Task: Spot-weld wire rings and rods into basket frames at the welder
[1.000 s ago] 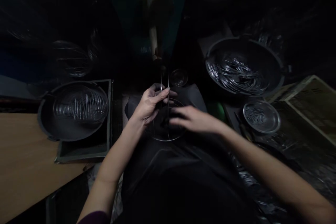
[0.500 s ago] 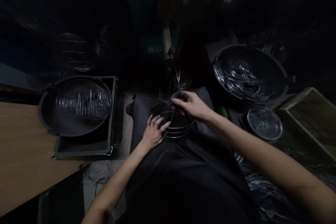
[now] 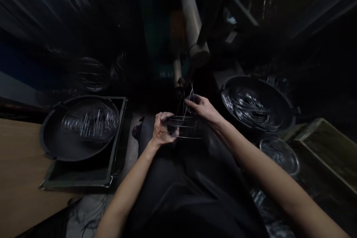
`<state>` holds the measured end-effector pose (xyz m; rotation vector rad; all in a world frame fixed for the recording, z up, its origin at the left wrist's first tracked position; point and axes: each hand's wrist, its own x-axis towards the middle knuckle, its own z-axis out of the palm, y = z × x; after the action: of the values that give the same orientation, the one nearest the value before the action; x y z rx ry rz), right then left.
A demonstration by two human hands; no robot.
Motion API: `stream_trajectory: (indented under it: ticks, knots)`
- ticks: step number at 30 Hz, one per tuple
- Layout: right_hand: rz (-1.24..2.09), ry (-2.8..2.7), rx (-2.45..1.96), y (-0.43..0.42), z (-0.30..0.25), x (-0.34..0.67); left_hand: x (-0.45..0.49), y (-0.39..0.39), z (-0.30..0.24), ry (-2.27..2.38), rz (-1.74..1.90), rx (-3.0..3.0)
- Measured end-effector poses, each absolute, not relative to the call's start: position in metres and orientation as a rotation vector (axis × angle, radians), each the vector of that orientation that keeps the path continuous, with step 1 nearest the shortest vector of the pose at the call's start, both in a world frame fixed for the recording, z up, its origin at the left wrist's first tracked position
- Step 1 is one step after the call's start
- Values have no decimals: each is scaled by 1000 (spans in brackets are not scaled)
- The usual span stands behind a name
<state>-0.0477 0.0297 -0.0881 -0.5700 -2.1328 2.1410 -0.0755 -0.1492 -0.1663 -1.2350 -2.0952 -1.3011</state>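
Observation:
A small round wire frame (image 3: 186, 128), made of thin metal rings with upright wires, is held over my dark-clothed lap. My left hand (image 3: 162, 129) is closed on its left rim. My right hand (image 3: 203, 108) pinches the upright wires at its far right side, close under a dark machine tip (image 3: 180, 81). The scene is very dim.
A black round pan (image 3: 55, 145) with finished wire frames sits in a tray at the left, on a wooden table (image 3: 19, 178). A large black basin (image 3: 281, 100) of wire rings stands at the right, a small metal dish (image 3: 280, 153) in front of it, and a wooden box (image 3: 329, 145) beyond.
The wire frame has been lifted off my lap toward the machine. My left hand went from lying flat beside it to gripping its rim; my right hand stays on the upright wires.

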Motion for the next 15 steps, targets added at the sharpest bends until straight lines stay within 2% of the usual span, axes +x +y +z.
stream_trajectory:
  ticks: [6,11,15]
  knots:
    - [2131,-2163,-526,50,-66,-77,-109,-124,-152,-1994,-1502,-1248]
    - [2285,-2009,-518,59,-69,-78,-110,-116,-154,-2002,-1550,-1289]
    - [2260,-1949,-519,61,-65,-87,-117,-111,-152,-1959,-1600,-1286]
